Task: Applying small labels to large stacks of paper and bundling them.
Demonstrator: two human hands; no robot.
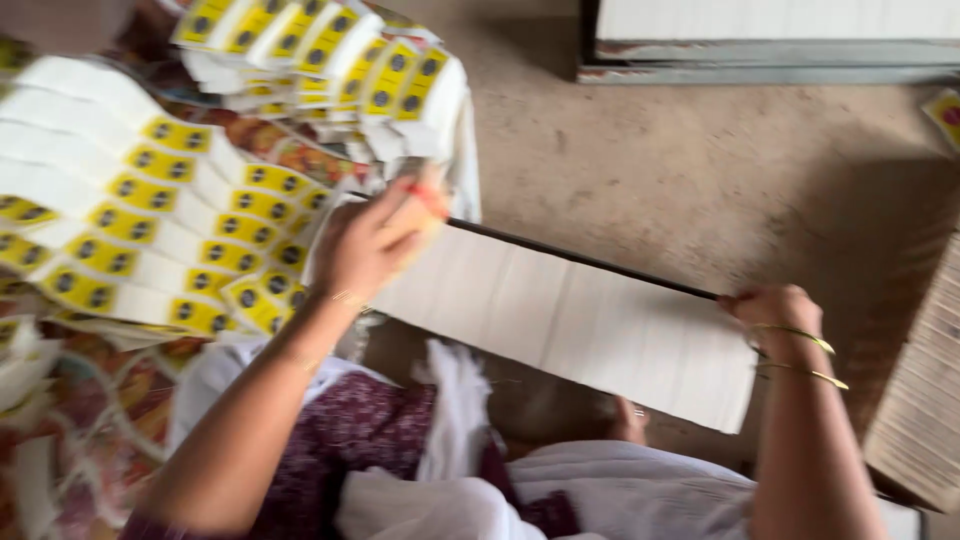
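I look down from the head camera at two bare hands holding a long white stack of paper sheets point(580, 320) that slants across the middle of the view, its dark top edge running from upper left to lower right; the left hand point(375, 240) is closed on the stack's upper left end, fingers curled over the top, with something small and red at the fingertips that blur keeps me from naming; the right hand point(775, 310) grips the lower right end, fingers wrapped round the edge, two thin gold bangles point(800, 350) on its wrist; the stack is lifted above the person's lap, not resting on the floor; to the left, touching or just behind the left hand, lies a large fanned heap of white packets with yellow labels point(160, 220) bearing dark round marks, spread over a patterned cloth point(60, 440); a second group of the same labelled packets point(330, 50) sits at the top; below are the person's maroon and white clothes point(400, 440); bare concrete floor point(680, 150) fills the upper right, and a ribbed pale block, perhaps more stacked paper point(925, 400), stands at the right edge; as I judge it, many packets already lie labelled in the heap, while this plain stack in both hands and the block at the right are yet unlabelled; the whole view is motion-blurred
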